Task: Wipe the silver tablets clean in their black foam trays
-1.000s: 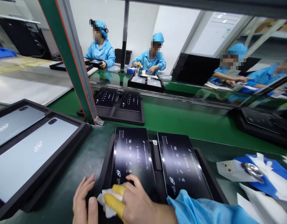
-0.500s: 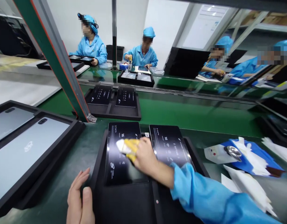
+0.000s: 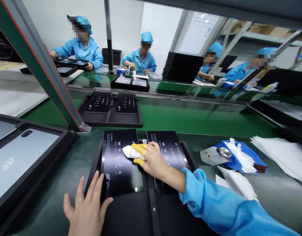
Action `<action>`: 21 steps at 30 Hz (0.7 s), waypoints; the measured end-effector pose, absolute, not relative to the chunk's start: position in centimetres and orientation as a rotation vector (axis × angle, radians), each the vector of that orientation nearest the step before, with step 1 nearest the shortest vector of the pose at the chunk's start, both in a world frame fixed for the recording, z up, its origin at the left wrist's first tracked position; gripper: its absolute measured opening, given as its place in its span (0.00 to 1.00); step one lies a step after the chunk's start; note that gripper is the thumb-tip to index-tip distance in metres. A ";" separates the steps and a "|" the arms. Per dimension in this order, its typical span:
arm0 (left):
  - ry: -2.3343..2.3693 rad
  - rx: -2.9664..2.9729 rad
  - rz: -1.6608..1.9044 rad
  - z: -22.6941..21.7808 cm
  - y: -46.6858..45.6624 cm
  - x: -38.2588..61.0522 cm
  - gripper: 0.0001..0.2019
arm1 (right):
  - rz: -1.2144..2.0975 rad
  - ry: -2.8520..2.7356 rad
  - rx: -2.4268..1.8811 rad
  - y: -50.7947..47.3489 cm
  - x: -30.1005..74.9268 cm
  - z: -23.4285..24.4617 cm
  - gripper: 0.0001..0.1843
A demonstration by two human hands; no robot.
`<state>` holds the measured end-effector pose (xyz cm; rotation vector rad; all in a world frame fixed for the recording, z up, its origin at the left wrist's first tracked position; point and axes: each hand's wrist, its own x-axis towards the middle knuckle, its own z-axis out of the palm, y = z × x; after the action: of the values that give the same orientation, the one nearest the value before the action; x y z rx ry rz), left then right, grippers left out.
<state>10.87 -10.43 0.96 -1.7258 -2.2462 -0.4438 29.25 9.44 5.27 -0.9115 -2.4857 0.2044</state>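
A black tray (image 3: 131,213) in front of me holds two dark tablets side by side. My right hand (image 3: 153,160), with yellow finger cots, presses a white wipe cloth (image 3: 130,152) onto the left tablet (image 3: 120,164) near its upper right part. The right tablet (image 3: 168,154) lies partly under my wrist. My left hand (image 3: 85,209) lies flat with fingers spread on the tray's left near corner, touching the left tablet's edge.
A large black tray (image 3: 30,170) with grey tablet backs sits at my left. Another tray with two tablets (image 3: 111,109) rests on the green belt beyond a slanted green post (image 3: 42,68). White cloths and a blue packet (image 3: 239,157) lie at right. Several co-workers in blue sit across.
My right hand with the cloth went from the left tablet's near end up to its upper part. My left hand opened and spread flat on the tray corner.
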 end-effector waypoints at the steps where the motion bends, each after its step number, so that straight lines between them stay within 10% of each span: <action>1: -2.259 -1.701 -0.445 1.0 -10.4 10.8 0.23 | 0.197 -2.507 -0.907 9.4 29.1 4.8 0.29; 21: -2.293 -1.771 -0.379 -0.6 -10.7 9.6 0.24 | 0.236 -2.630 -0.722 4.2 29.2 2.7 0.26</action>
<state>9.57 -10.69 -0.60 -1.7711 -2.2925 -0.3785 29.16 4.20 2.65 -0.7221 -2.6303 0.2358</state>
